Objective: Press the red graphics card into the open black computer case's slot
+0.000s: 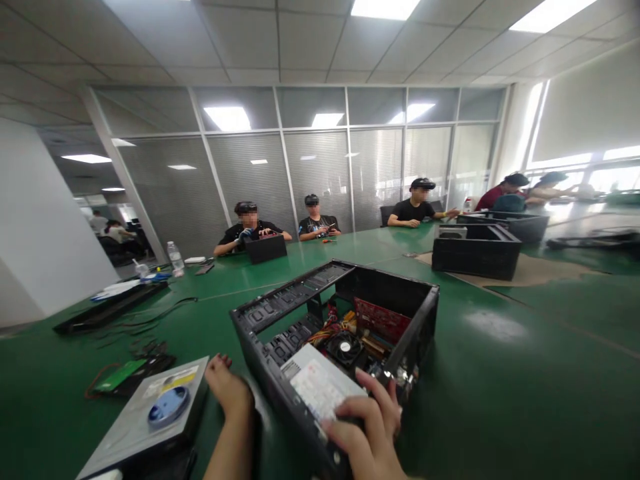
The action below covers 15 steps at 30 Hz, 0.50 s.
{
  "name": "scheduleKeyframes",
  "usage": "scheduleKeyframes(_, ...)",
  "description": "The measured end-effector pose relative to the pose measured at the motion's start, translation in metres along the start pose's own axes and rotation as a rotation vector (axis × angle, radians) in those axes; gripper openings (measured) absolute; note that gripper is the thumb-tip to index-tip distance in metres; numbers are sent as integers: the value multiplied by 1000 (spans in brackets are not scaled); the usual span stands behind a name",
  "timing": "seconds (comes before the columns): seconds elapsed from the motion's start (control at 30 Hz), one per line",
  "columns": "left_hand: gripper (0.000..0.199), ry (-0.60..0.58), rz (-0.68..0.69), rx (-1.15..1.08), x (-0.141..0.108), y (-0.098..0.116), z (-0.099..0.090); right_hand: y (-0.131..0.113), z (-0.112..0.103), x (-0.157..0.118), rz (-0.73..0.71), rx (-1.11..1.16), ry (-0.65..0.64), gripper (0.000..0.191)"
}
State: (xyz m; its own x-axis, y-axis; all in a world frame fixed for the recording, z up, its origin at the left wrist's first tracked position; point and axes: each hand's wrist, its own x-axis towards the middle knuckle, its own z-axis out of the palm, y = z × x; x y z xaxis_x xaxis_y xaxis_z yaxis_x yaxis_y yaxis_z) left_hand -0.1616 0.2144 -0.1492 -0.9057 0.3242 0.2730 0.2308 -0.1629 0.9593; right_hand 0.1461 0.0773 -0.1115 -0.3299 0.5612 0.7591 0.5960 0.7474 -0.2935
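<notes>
A black computer case (333, 313) lies on its side before me, its top uncovered. Inside are a fan (345, 347), a red circuit board (383, 320) and bundled coloured wires (330, 330). A silver power supply (323, 383) with a white label sits at the near corner. My right hand (367, 417) bends around the near end of the power supply, close to the case's rim; the palm hides the exact contact. My left hand (225, 383) rests left of the case, fingers curled, beside a silver optical drive (150, 407) bearing a blue round piece (169, 407).
Left of the drive lies a green circuit board (120, 377) with wires. A long black panel (110, 307) and a bottle (175, 259) stand farther left. Another open case (475, 253) is at right. Several people sit around the green table (500, 373), one behind a dark box (267, 249).
</notes>
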Motion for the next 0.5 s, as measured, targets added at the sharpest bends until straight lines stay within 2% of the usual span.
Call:
scheduleKeyframes(0.1, 39, 14, 78, 19, 0, -11, 5, 38, 38, 66, -16, 36, -41, 62)
scheduleKeyframes(0.23, 42, -143, 201, 137, -10, -12, 11, 102, 91, 169, 21, 16, -220, 69)
scheduleKeyframes(0.3, 42, -202, 240, 179, -15, -9, 12, 125, 114, 209, 196, -44, -231, 79)
scheduleKeyframes(0.37, 42, -216, 258, 191, -18, -7, 13, 136, 132, 228, 411, -85, -204, 90)
scheduleKeyframes(0.4, 41, -217, 259, 196, -19, -6, 12, 138, 140, 228, 467, -90, -199, 93)
scheduleKeyframes(0.43, 40, -224, 262, 203, -19, -5, 12, 138, 147, 222, 467, -85, -209, 94)
scheduleKeyframes(0.5, 38, -267, 277, 219, -21, -4, 12, 136, 156, 198, 356, -55, -266, 87)
